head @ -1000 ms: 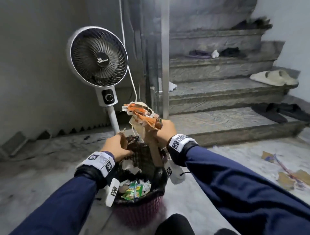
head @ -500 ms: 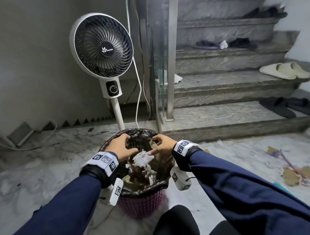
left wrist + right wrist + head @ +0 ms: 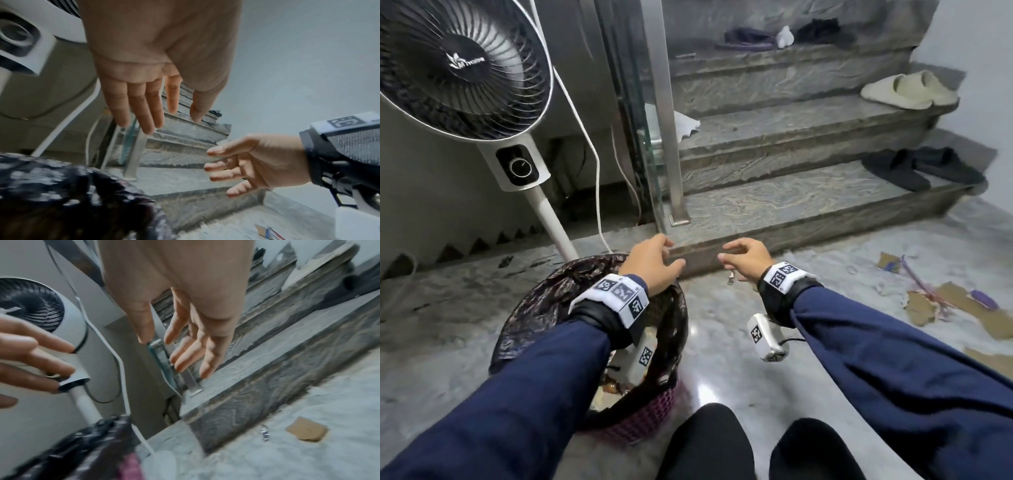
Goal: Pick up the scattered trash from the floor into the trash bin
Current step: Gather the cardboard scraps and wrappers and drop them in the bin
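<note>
So, both empty now: left hand (image 3: 652, 262) and right hand (image 3: 748, 258) spread loose and gripping nothing, lifted up out of the trash bin (image 3: 544, 294) instead of stuffing that wad of wrappers down like a second ago. Probably means that load is in. Still cardboard scraps (image 3: 921, 306) and a purple bit (image 3: 984, 298) well off to the bin's right, plus a small metal piece (image 3: 731, 277) near it.

White pedestal fan (image 3: 465, 68) standing left of marble stairs (image 3: 791, 202). Pale slippers (image 3: 909, 89) on a higher step; black slippers (image 3: 924, 168) below
</note>
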Demonstrator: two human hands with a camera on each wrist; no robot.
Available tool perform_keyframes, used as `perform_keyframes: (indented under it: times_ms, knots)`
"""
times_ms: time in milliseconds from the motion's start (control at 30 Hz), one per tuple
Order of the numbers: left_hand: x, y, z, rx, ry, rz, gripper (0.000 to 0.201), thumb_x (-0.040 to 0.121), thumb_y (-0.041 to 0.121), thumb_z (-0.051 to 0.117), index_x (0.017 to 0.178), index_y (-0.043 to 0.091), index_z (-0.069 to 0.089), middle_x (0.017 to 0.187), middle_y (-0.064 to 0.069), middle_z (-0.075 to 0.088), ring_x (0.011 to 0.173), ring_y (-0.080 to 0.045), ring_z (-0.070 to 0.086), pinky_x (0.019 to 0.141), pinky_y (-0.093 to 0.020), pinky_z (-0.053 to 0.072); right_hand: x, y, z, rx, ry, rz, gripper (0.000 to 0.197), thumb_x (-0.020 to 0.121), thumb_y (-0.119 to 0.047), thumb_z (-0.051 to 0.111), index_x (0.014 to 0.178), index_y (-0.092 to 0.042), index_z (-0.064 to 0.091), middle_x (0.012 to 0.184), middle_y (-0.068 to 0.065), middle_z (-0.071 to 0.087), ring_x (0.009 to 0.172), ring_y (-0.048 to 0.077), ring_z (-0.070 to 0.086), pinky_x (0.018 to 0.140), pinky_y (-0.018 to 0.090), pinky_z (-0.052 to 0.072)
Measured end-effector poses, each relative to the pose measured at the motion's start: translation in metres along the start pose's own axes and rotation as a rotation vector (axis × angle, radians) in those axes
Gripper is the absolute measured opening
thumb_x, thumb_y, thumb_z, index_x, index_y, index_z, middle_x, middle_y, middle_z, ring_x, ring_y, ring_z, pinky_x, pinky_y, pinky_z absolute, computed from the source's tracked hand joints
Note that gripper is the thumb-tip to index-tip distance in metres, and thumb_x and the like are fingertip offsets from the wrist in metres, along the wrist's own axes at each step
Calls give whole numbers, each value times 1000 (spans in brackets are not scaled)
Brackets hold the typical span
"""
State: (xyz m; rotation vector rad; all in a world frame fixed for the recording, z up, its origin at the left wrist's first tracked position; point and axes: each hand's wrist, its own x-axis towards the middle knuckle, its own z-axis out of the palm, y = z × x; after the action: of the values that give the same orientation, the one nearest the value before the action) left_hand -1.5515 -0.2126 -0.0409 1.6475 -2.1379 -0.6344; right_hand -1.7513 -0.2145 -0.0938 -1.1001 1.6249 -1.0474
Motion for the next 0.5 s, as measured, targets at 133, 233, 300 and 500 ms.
perform_keyframes:
  times_ms: [133,233,300,500]
  knots:
    - [47,32,55,40,-129,50,45,85,38,61,121,13,52,118,-7,60,106,-24,58,91,-32,46,33,53,-50,-123,110,58,23,74,-10,77,77,-21,58,90,14,66,78,23,64,74,29,54]
    - [87,44,112,81,-255,20,51,85,40,60,127,12,48,127,-11,54,115,-26,53,95,-33,42,58,100,-77,-248,123,153,31,74,-16,77,101,-11,62,97,7,64,98,25,63,88,33,50]
    - [112,41,153,108,-351,-31,54,85,40,60,129,12,45,131,-13,49,118,-28,51,96,-33,40,77,133,-91,-363,114,205,42,75,-21,77,111,-11,59,110,6,62,105,22,60,88,30,47]
    - [176,4,262,186,-528,-206,63,84,44,59,136,15,38,133,-14,41,119,-32,50,100,-39,42,151,222,-114,-623,3,372,71,73,-41,75,134,-24,42,137,10,41,124,29,47,102,37,42]
